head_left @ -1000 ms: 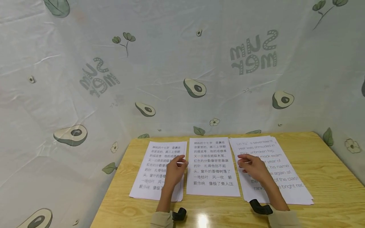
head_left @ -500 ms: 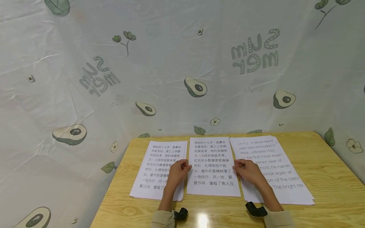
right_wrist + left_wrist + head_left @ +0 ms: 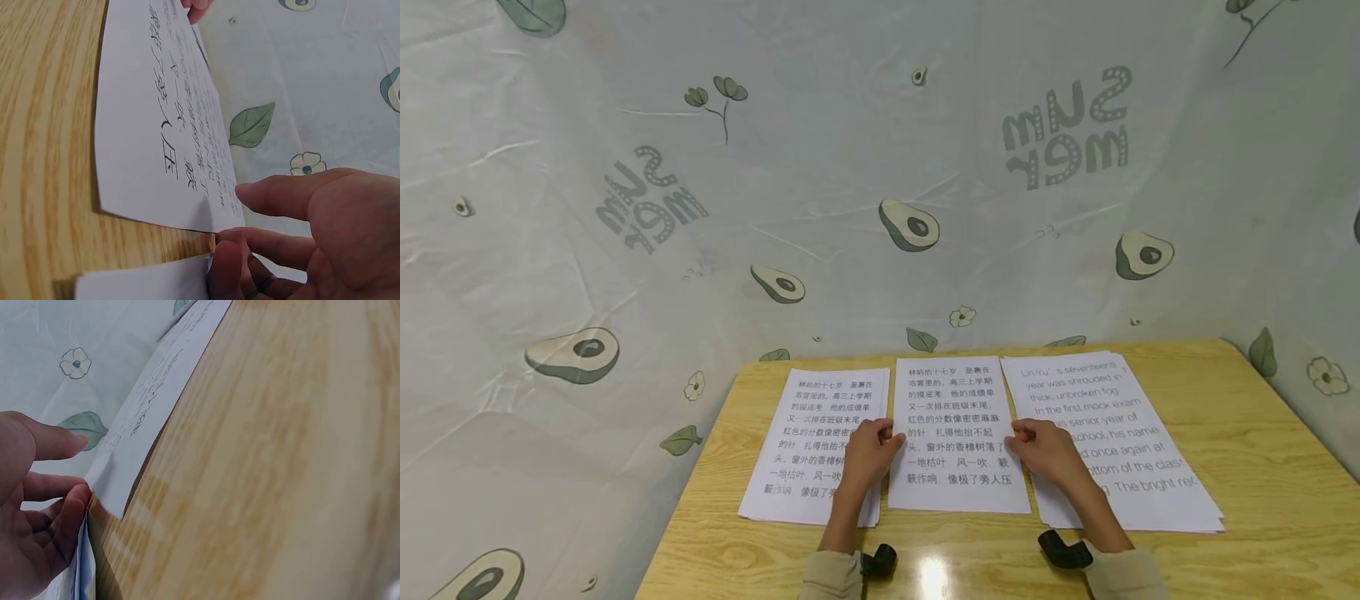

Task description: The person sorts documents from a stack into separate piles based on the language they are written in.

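Observation:
A white sheet of paper (image 3: 955, 492) printed with Chinese text lies in the middle of the table, between two paper stacks. At its left edge is my left hand (image 3: 868, 454); in the left wrist view the index fingertip (image 3: 86, 484) meets the paper's edge, and the thumb is apart above it. My right hand (image 3: 1048, 454) is at the opposite edge. The right wrist view has that thumb (image 3: 250, 194) over the paper and the index fingertip right at the edge, a gap between them. The other fingers of both hands are loosely bent.
The left stack (image 3: 808, 454) carries Chinese print, partly hidden by my left hand and forearm. English print covers the right stack (image 3: 1135, 450), under my right forearm. The wooden table (image 3: 1247, 425) backs onto a curtain (image 3: 820, 183) with avocado prints. Black wrist mounts (image 3: 1063, 550) sit near both sleeves.
My right hand has moved left from over the English stack to the middle sheet's right edge. My left hand has shifted slightly right and down to its left edge. The papers stay in place.

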Motion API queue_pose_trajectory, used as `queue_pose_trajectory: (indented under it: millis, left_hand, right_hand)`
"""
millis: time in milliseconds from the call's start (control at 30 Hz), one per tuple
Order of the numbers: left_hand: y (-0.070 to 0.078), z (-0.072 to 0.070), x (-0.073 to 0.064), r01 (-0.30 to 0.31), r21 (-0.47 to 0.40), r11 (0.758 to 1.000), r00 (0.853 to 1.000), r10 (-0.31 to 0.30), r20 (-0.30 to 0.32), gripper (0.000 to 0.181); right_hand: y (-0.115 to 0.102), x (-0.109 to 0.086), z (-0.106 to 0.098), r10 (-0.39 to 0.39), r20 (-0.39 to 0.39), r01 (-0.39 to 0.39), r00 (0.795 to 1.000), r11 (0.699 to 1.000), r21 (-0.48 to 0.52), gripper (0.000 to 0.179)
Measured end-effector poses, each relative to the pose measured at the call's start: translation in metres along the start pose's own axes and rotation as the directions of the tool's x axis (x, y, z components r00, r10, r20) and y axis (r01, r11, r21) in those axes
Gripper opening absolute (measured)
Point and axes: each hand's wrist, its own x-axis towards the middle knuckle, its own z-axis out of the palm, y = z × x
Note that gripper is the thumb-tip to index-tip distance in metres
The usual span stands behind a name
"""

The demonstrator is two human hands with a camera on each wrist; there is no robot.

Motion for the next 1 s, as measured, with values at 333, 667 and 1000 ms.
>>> queue_pose_trajectory:
  millis: [333,667,1000]
  left_hand:
    - [0.005,0.000,-0.003,-0.016,-0.025,1.000,1.000,0.016,0.007,0.043]
    - [0.015,-0.005,-0.007,-0.068,-0.083,0.994,0.998,0.069,0.013,0.041]
    - [0.015,-0.005,-0.007,-0.055,-0.113,0.992,0.998,0.053,-0.020,0.041]
  right_hand:
    - [-0.004,-0.003,-0.005,-0.039,0.017,0.039,0.999,0.999,0.006,0.046]
    - [-0.009,-0.004,-0.009,-0.090,-0.005,0.090,0.996,0.990,0.106,0.045]
    - [-0.012,-0.009,-0.013,-0.101,-0.033,0.105,0.994,0.980,0.170,0.045]
